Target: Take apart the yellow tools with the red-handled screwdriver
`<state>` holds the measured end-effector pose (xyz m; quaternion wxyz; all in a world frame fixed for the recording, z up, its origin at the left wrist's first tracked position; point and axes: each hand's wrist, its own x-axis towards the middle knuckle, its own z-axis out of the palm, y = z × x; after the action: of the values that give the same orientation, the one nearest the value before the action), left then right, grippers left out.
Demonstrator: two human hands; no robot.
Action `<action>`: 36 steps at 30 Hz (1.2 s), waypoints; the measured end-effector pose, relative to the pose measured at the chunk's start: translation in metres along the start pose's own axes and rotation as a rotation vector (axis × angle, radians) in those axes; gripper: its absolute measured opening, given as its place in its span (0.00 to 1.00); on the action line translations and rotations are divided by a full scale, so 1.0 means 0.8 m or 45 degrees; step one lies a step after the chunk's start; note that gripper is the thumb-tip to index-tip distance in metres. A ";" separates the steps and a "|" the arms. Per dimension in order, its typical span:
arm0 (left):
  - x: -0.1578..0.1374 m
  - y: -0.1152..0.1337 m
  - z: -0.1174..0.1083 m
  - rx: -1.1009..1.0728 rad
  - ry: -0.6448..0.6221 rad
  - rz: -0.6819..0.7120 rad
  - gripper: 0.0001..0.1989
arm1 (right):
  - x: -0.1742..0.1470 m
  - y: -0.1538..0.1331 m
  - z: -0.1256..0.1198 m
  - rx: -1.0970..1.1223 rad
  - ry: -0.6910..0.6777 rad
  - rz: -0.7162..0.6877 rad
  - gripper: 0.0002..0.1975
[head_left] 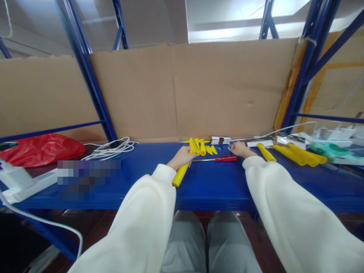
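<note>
My left hand [182, 156] is wrapped around a yellow plastic handle [180, 176], whose thick rounded end points down toward me. Just past the fingers, more yellow plastic pieces [203, 148] lie in a small group, with little yellow wedge-shaped bits [212, 149] beside them. My right hand [241, 149] rests low over the blue shelf top, its fingers drawn together by tiny shiny bits; what they pinch, if anything, is too small to tell. Between the hands lies a screwdriver with a red handle [226, 158], its shaft pointing toward my left hand.
A stack of white-and-black strips [220, 140] stands against the cardboard [227, 94]. Several yellow handles [295, 153] lie at right near white boxes [290, 140] and chargers. A coiled white cable [113, 148], red bag [42, 149] and power strip [31, 185] occupy the left. Blue posts [88, 76] frame the shelf.
</note>
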<state>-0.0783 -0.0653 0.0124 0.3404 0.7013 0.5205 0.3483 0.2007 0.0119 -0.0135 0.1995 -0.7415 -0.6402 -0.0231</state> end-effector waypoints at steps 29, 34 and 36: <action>0.001 -0.001 0.000 -0.007 -0.007 -0.014 0.06 | -0.003 -0.002 -0.008 0.062 0.101 0.014 0.11; 0.004 -0.001 0.005 -0.087 -0.038 -0.042 0.06 | -0.004 -0.004 -0.014 0.141 0.140 -0.028 0.11; 0.006 0.007 0.010 -0.124 -0.065 -0.056 0.07 | -0.006 -0.005 -0.015 0.143 0.135 -0.030 0.11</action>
<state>-0.0678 -0.0625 0.0134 0.3950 0.6809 0.5095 0.3476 0.1989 0.0042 -0.0031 0.2743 -0.7194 -0.6376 -0.0286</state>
